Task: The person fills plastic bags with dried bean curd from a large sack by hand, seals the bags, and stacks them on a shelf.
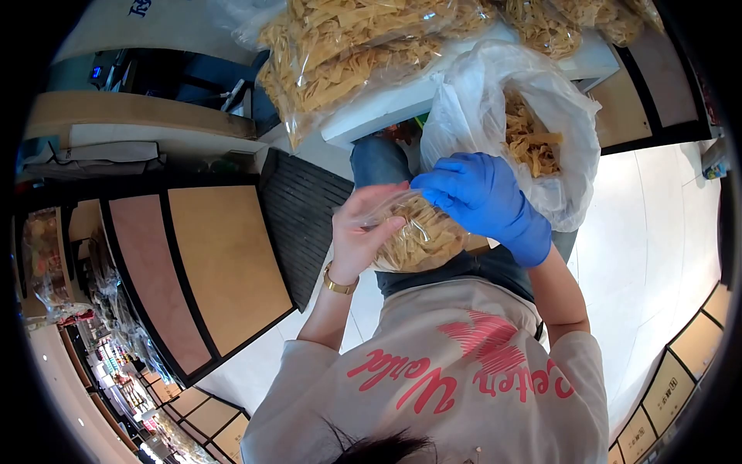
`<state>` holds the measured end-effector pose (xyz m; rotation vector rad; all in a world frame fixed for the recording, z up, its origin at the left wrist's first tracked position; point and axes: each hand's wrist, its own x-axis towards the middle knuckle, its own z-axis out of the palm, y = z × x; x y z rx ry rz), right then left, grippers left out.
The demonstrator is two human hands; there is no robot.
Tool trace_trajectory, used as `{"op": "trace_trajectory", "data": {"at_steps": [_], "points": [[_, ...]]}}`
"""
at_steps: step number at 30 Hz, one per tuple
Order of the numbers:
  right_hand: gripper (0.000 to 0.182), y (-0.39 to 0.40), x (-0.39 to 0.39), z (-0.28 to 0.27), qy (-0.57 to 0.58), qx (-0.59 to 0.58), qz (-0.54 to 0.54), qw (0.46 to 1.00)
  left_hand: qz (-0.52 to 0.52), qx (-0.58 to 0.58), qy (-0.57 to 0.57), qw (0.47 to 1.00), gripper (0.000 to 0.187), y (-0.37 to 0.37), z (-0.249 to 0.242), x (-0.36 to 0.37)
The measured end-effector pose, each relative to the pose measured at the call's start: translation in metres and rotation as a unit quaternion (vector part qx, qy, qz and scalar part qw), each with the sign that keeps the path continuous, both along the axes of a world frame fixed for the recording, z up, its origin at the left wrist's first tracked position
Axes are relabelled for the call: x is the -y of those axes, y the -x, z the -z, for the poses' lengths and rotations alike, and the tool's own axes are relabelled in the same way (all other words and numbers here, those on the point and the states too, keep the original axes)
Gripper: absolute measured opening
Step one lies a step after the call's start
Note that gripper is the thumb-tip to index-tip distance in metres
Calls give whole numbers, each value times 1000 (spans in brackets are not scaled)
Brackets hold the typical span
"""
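A clear plastic bag of pale yellow dried strips (421,240) rests at my lap, its mouth toward my fingers. My bare left hand (369,224), with a gold watch at the wrist, grips the bag's left side, thumb over the front. My right hand (487,197) wears a blue glove; its fingers are pinched together at the upper edge of the same bag. Just beyond the glove, a large white plastic bag (464,100) gapes open, with darker yellow dried strips (532,139) inside.
Large clear bags of dried strips (363,54) are piled on a white table (386,112) in front of me. More such bags (549,31) lie at its right. A black-framed cabinet (224,263) stands left, beside a dark ribbed mat (301,209). White floor tiles (641,216) extend to the right.
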<state>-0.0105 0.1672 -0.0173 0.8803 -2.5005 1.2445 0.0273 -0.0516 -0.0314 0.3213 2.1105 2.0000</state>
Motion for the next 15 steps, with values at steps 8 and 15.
{"op": "trace_trajectory", "data": {"at_steps": [8, 15], "points": [[10, -4, 3, 0, -41, -17, 12, 999, -75, -92, 30, 992, 19, 10, -14, 12], [9, -1, 16, -8, -38, -19, -18, 999, -53, -143, 25, 988, 8, 12, -33, 2]]}}
